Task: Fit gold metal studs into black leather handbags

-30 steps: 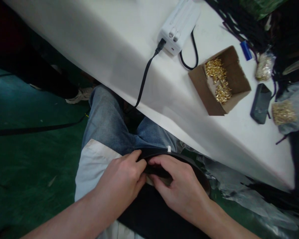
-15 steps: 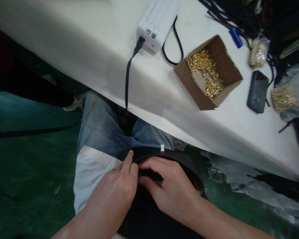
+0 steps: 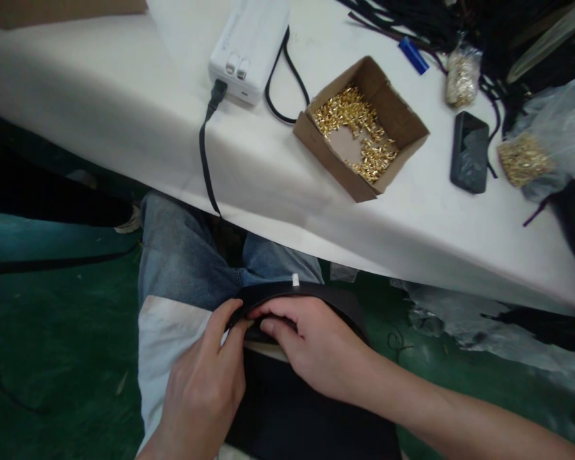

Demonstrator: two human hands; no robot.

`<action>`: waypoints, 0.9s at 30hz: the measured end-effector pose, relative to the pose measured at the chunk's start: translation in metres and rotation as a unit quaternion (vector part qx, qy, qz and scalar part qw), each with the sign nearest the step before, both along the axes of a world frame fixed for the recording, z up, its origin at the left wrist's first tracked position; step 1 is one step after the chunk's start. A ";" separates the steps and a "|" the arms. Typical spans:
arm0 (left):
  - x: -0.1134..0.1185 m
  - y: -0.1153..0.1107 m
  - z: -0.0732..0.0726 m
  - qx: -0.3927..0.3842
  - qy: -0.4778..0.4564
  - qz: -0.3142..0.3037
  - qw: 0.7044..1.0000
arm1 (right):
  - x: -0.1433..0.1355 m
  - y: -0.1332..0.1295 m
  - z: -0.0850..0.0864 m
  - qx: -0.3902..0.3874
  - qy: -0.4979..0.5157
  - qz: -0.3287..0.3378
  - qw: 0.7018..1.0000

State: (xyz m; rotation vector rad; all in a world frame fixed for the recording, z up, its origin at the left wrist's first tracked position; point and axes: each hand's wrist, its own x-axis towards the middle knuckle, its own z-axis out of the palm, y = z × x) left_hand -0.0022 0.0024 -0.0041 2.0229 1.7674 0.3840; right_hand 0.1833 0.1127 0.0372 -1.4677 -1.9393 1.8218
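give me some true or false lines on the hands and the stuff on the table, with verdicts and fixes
1. The left hand and right hand are both at the black item. True.
2. The cardboard box holds gold-coloured pieces. True.
3. The cardboard box is shut. False: its top is open.
4. A black cable is plugged into the white device. True.
5. The right hand is inside the cardboard box. False: it is at the black item, apart from the box.
6. The white device lies on the floor. False: it lies on the white table.
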 end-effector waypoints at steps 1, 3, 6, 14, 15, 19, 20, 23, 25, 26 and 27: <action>0.001 -0.003 -0.003 0.004 -0.004 0.010 1.000 | 0.000 0.000 -0.002 -0.004 0.000 -0.002 1.000; 0.002 -0.007 -0.008 0.019 -0.014 0.025 0.999 | 0.000 -0.001 -0.006 -0.001 0.000 0.002 1.000; 0.002 -0.007 -0.013 0.040 -0.033 0.031 0.998 | 0.000 -0.003 -0.009 0.018 0.002 0.016 1.000; 0.000 0.005 -0.021 0.065 -0.077 0.025 0.995 | 0.005 0.000 -0.009 0.049 0.033 0.014 0.998; 0.001 0.005 -0.023 0.075 -0.081 0.025 0.994 | 0.005 0.000 -0.009 0.058 0.028 0.019 0.998; 0.001 0.004 -0.032 0.096 -0.106 0.029 0.989 | 0.006 0.003 -0.005 0.091 -0.018 0.071 0.993; 0.001 0.004 -0.032 0.090 -0.110 0.027 0.989 | 0.006 0.004 -0.003 0.096 -0.025 0.096 0.990; 0.000 0.004 -0.031 0.087 -0.108 0.014 0.990 | 0.007 0.011 0.002 0.083 -0.034 0.179 0.980; -0.002 0.004 -0.030 0.086 -0.104 0.000 0.991 | 0.006 0.016 0.004 0.067 -0.055 0.216 0.972; -0.003 0.005 -0.030 0.089 -0.103 -0.007 0.991 | 0.006 0.019 0.005 0.064 -0.065 0.230 0.969; -0.004 0.006 -0.030 0.093 -0.102 -0.015 0.990 | 0.005 0.021 0.004 0.063 -0.069 0.239 0.966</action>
